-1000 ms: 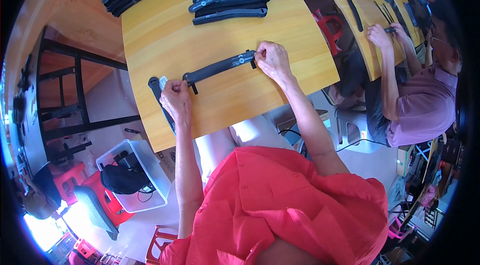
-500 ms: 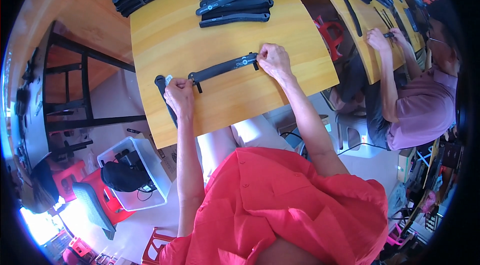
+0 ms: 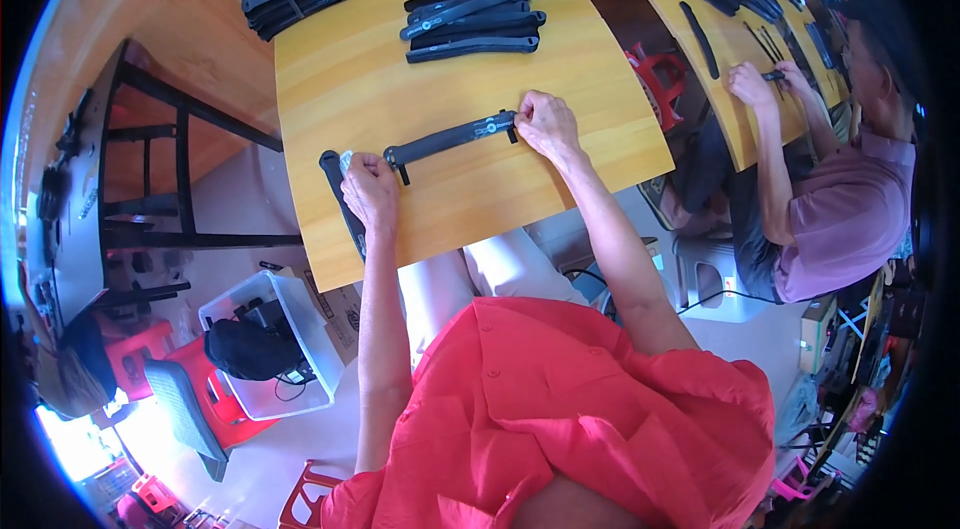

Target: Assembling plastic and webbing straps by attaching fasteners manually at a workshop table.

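My left hand (image 3: pixel 370 191) pinches the near end of a long black padded strap (image 3: pixel 450 137) lying flat across the yellow wooden table (image 3: pixel 340 89), and my right hand (image 3: pixel 545 122) grips its far end. More black straps (image 3: pixel 470 22) lie stacked farther up the table.

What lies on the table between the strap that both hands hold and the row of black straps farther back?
Nothing: in the head view, only bare yellow wood of the table separates the held strap from the row of straps.
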Available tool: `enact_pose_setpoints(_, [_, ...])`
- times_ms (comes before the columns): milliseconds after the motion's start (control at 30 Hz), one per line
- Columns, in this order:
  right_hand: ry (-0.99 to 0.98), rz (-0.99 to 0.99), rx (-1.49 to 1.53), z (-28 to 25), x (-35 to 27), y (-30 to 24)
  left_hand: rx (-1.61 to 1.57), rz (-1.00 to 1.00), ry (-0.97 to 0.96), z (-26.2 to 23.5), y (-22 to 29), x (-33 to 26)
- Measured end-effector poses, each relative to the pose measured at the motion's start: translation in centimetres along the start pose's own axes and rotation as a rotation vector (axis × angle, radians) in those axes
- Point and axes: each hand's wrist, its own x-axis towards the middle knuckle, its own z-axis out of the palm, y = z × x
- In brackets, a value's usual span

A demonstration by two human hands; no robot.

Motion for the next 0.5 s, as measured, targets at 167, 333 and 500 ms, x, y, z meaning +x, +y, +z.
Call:
enact_pose_setpoints(167, [0.108, -0.083, 0.129, 0.7, 0.0, 0.9, 0.049, 0.069, 0.028, 0.3, -0.6, 0.1])
enact_pose_setpoints(333, [0.331, -0.28, 0.129, 0.2, -3.1, 0.4, -0.052, 0.156, -0.046, -0.5, 1.8, -2.7])
enact_pose_setpoints(500, [0.274, -0.664, -0.047, 1.4, -5.9, -1.5, 0.327, 0.664, -0.221, 1.0, 2.8, -6.3])
